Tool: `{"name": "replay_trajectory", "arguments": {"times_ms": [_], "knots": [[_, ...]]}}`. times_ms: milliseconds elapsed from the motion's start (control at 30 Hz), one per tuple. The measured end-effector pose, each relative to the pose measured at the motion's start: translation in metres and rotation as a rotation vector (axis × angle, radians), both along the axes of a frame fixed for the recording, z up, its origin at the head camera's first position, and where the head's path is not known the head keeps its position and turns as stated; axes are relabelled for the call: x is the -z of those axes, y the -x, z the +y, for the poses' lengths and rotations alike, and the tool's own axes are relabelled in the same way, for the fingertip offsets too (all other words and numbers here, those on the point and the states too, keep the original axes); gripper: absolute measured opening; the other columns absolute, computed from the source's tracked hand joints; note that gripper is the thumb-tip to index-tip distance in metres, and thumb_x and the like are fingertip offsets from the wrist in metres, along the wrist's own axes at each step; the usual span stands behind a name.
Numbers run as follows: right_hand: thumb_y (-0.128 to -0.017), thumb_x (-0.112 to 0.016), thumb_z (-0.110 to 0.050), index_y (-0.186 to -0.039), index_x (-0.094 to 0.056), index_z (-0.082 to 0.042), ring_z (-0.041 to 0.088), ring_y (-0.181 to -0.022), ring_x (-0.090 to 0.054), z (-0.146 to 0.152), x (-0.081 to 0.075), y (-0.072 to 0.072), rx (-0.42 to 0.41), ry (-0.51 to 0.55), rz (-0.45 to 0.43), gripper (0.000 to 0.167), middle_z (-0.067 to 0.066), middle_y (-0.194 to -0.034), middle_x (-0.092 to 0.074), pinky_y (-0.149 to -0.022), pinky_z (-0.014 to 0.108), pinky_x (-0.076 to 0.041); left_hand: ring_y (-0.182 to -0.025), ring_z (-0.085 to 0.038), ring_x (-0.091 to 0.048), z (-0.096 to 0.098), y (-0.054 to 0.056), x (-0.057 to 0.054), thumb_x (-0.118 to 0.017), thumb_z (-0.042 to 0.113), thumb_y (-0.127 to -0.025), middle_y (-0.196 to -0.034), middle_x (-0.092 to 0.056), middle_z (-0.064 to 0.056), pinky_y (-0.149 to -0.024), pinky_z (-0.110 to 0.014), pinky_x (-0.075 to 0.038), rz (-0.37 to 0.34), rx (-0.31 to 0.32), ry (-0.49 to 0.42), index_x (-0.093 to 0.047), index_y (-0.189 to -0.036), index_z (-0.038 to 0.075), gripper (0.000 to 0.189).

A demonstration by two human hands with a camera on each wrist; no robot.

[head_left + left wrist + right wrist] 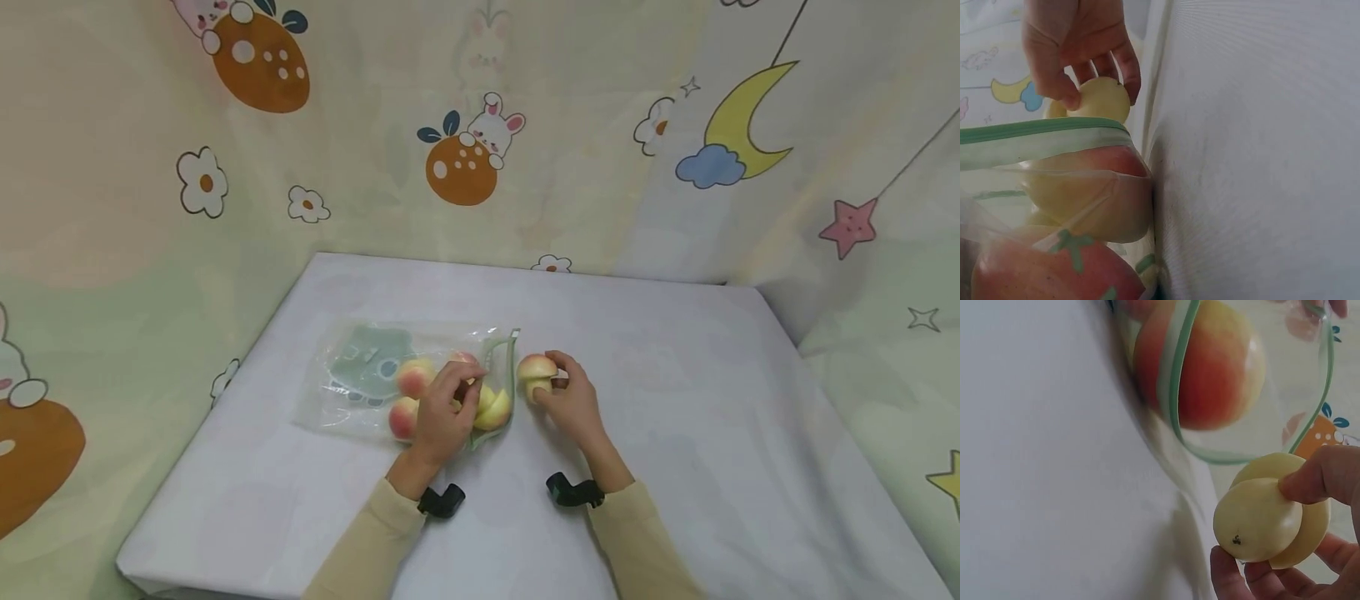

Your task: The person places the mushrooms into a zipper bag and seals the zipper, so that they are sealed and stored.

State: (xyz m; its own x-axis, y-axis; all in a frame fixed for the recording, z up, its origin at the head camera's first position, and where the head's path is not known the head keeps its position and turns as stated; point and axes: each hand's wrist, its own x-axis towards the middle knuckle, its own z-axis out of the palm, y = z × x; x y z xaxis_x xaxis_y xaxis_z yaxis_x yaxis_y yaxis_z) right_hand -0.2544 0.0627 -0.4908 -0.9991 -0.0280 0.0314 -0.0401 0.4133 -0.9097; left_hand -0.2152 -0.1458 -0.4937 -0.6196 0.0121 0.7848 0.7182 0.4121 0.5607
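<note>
A clear zip bag (352, 417) with a green zip edge lies on the table, its mouth towards the right. Inside are several red-and-yellow rounded toys (415, 379), which look like mushrooms. My left hand (442, 421) is over the bag's mouth and pinches its upper edge, holding it raised. Just right of that mouth, my right hand (573, 400) holds a toy mushroom (537, 367) with a red-yellow cap and a pale stem. In the right wrist view, the thumb and fingers grip the mushroom (1257, 519), stem towards the camera. The left wrist view shows the mushroom (1107, 100) beyond the zip edge.
A white cloth covers the table (675, 375). A green printed shape (367, 362) shows on the left part of the bag. Behind stands a patterned curtain (570, 167) with rabbits, flowers and a moon. Each wrist wears a black camera (442, 500).
</note>
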Motion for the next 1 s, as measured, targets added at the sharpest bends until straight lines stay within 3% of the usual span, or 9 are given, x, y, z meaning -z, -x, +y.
{"name": "replay_trajectory", "arguments": {"times_ms": [133, 333, 600, 1000], "knots": [[-0.077, -0.065, -0.002, -0.138, -0.049, -0.011, 0.029, -0.103, -0.058, -0.005, 0.002, -0.015, -0.001, 0.080, 0.009, 0.063, 0.009, -0.135, -0.050, -0.067, 0.025, -0.050, -0.069, -0.015, -0.056, -0.001, -0.002, 0.000, -0.062, -0.007, -0.085, -0.098, -0.064, -0.007, -0.063, -0.016, -0.049, 0.005, 0.000, -0.001, -0.066, -0.105, 0.004, 0.023], [-0.078, -0.068, 0.003, -0.136, -0.051, -0.008, 0.029, -0.101, -0.059, -0.016, 0.007, -0.027, -0.039, 0.153, 0.129, 0.061, 0.012, -0.136, -0.049, -0.071, 0.023, -0.053, -0.066, -0.015, -0.057, 0.000, -0.003, -0.001, -0.064, -0.008, -0.084, -0.097, -0.064, -0.009, -0.062, -0.016, -0.050, 0.031, 0.015, -0.008, -0.066, -0.104, 0.003, 0.023], [-0.076, -0.077, 0.002, -0.134, -0.052, -0.004, 0.030, -0.093, -0.062, -0.029, 0.014, -0.030, -0.071, 0.091, 0.309, 0.063, 0.016, -0.130, -0.051, -0.073, 0.036, -0.057, -0.065, -0.012, -0.057, 0.006, -0.001, -0.003, -0.063, -0.009, -0.084, -0.094, -0.064, -0.008, -0.059, -0.018, -0.050, 0.074, 0.043, 0.028, -0.067, -0.102, 0.002, 0.022], [-0.077, -0.077, 0.003, -0.131, -0.052, -0.003, 0.024, -0.088, -0.063, -0.049, 0.024, -0.030, -0.182, -0.073, 0.359, 0.060, 0.016, -0.127, -0.053, -0.073, 0.032, -0.057, -0.068, -0.011, -0.056, 0.009, -0.005, 0.000, -0.063, -0.006, -0.086, -0.099, -0.065, -0.006, -0.058, -0.016, -0.048, 0.085, 0.037, 0.083, -0.066, -0.104, 0.005, 0.021]]}}
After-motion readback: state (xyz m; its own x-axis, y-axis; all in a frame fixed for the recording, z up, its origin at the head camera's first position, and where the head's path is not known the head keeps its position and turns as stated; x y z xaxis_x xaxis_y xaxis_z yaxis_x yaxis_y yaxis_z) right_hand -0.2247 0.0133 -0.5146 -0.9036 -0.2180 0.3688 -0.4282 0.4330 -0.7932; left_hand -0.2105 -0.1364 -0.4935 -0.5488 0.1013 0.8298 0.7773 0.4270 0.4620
